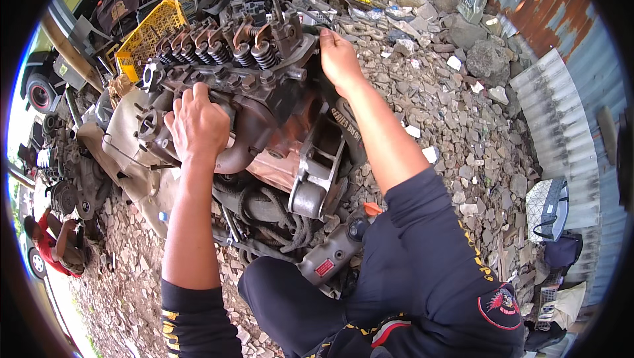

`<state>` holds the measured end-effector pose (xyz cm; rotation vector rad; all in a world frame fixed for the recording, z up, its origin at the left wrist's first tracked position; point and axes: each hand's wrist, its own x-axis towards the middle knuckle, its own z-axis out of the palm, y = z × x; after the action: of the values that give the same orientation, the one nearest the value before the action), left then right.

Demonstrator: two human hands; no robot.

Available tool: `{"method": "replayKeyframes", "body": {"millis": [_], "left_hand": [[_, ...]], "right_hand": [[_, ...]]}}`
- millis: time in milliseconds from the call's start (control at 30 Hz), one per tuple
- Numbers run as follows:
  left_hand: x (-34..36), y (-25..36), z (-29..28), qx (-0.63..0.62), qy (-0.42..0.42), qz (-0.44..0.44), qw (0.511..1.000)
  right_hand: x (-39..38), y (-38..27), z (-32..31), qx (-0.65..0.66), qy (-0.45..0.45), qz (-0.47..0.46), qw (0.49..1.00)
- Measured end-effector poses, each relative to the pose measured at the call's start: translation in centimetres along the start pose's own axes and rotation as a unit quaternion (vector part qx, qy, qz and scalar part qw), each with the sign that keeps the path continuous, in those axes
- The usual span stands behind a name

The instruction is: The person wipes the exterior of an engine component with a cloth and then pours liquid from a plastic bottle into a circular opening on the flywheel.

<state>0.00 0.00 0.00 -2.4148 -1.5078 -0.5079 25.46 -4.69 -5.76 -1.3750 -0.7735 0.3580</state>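
Note:
In front of me a greasy engine cylinder head (pixel 228 80), with a row of valve springs (pixel 264 55) and rusty rocker arms (pixel 210 31) on top, sits tilted over an engine block (pixel 281 163). My left hand (pixel 199 120) is closed over the head's near side, next to the curved brown exhaust manifold (pixel 247 132); its fingertips are partly hidden. My right hand (pixel 340 61) grips the head's right end, with its fingers behind the edge. Below the manifold is a silver metal bracket (pixel 317 173).
Coiled dark rope (pixel 264 216) and a grey cylindrical part (pixel 330 252) lie near my knees. A yellow crate (pixel 152 37) stands behind at the left. Broken stones (pixel 449 140) cover the ground. Far left, a person in red (pixel 53 246) crouches by other engine parts (pixel 72 183). Corrugated sheets (pixel 561 113) line the right.

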Motion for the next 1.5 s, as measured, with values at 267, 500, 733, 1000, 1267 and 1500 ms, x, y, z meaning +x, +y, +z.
{"method": "replayKeyframes", "body": {"millis": [267,500,733,1000,1267,1500], "left_hand": [[-0.9,0.0,1.0,-0.01,0.003,-0.002,1.0],[-0.2,-0.4,1.3,0.01,0.029,0.008,0.999],[0.2,0.2,1.3,0.011,0.026,0.003,1.0],[-0.1,0.0,0.5,-0.01,0.021,-0.003,1.0],[-0.2,0.6,0.5,-0.02,0.015,0.001,1.0],[-0.4,-0.9,1.0,-0.035,0.037,0.007,0.999]], "right_hand": [[-4.2,2.2,-3.1,-0.145,0.089,-0.152,0.974],[-5.8,3.7,-2.9,-0.19,0.025,-0.114,0.975],[-6.4,2.9,-0.9,-0.192,0.125,-0.213,0.95],[-7.8,-3.5,-2.8,-0.185,-0.091,-0.335,0.919],[-3.2,-7.8,-1.7,-0.206,-0.34,-0.173,0.901],[-3.2,-11.2,3.0,-0.349,-0.456,-0.196,0.795]]}}
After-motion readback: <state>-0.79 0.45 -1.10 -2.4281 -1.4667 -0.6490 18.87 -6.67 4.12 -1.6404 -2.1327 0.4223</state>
